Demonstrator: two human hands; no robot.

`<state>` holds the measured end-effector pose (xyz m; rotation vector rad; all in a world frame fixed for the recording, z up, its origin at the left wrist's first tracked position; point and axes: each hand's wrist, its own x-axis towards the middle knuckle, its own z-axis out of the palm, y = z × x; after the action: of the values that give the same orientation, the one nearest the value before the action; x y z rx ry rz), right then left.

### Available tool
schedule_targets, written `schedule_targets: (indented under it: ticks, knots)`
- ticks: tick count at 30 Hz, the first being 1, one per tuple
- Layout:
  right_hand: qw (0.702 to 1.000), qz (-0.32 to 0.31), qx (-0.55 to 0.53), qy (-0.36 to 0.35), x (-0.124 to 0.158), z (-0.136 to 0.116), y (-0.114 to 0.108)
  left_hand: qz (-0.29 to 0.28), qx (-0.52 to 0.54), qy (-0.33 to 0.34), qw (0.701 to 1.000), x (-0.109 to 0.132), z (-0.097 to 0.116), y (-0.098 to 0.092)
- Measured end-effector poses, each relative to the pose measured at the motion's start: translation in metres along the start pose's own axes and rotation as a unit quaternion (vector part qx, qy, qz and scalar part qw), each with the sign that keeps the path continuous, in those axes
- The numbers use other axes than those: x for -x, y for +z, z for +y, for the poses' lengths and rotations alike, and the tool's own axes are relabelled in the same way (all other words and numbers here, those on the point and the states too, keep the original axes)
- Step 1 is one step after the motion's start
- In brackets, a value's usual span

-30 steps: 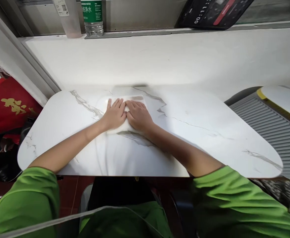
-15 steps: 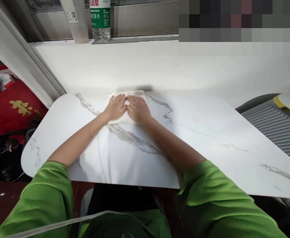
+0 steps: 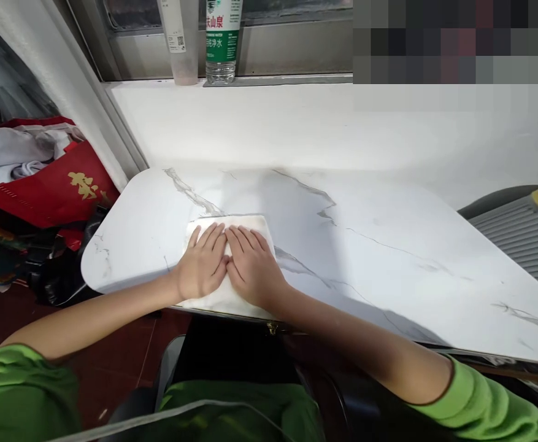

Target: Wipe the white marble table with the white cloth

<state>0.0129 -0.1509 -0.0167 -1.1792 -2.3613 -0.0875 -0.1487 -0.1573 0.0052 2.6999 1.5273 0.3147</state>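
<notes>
A folded cream-white cloth (image 3: 250,224) lies flat on the white marble-patterned tabletop (image 3: 388,270), close to its near edge. My left hand (image 3: 203,261) rests palm down on the cloth's left half, fingers stretched forward. Beside it, my right hand (image 3: 253,264) presses flat on the right half, its fingers also extended. The two thumbs meet or nearly meet in the middle. Both palms cover much of the cloth, and neither hand is wrapped round it.
A water bottle (image 3: 221,52) and a tall translucent cup (image 3: 183,55) stand on the window ledge behind. To the left is a red bag (image 3: 52,190) with white cloth in it. A grey ribbed object (image 3: 521,236) borders the table's right side.
Both hands and the cloth have slid from the table's far side by the wall towards me, to the near edge. The view has also shifted a little to the left.
</notes>
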Motion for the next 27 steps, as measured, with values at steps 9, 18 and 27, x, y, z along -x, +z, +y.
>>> schedule_targets:
  ticks: [9,18,27]
  knots:
    - [0.999,-0.005,-0.030,0.017,-0.108,0.052,0.051,-0.032,0.013,-0.063,0.997,-0.088,-0.081,0.001]
    - [0.997,-0.013,-0.046,0.061,-0.184,0.095,0.079,0.005,0.043,-0.069,0.997,-0.166,-0.139,0.009]
    - [0.997,-0.026,-0.015,0.066,-0.166,0.081,0.071,0.009,0.043,-0.082,0.996,-0.148,-0.128,0.010]
